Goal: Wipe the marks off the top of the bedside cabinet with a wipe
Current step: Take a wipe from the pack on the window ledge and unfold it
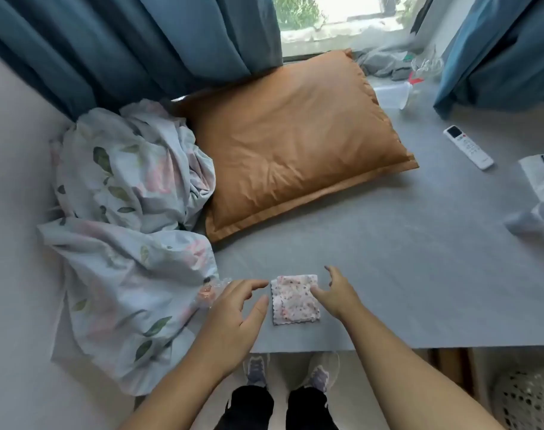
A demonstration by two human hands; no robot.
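A small folded wipe point(292, 301), white with a pink flower print and scalloped edges, lies flat on the grey cabinet top point(404, 268) near its front edge. My left hand point(235, 321) hovers just left of the wipe, fingers spread, holding nothing. My right hand point(337, 293) is at the wipe's right edge, its fingers apart and a fingertip resting on the cloth's upper right part. No marks stand out on the grey surface from here.
An orange pillow point(295, 144) lies behind the wipe. A crumpled floral sheet point(125, 218) is piled at the left. A white remote point(468, 146), papers point(540, 178) and a clear plastic container point(391, 94) sit at the right. Blue curtains point(125, 41) hang behind.
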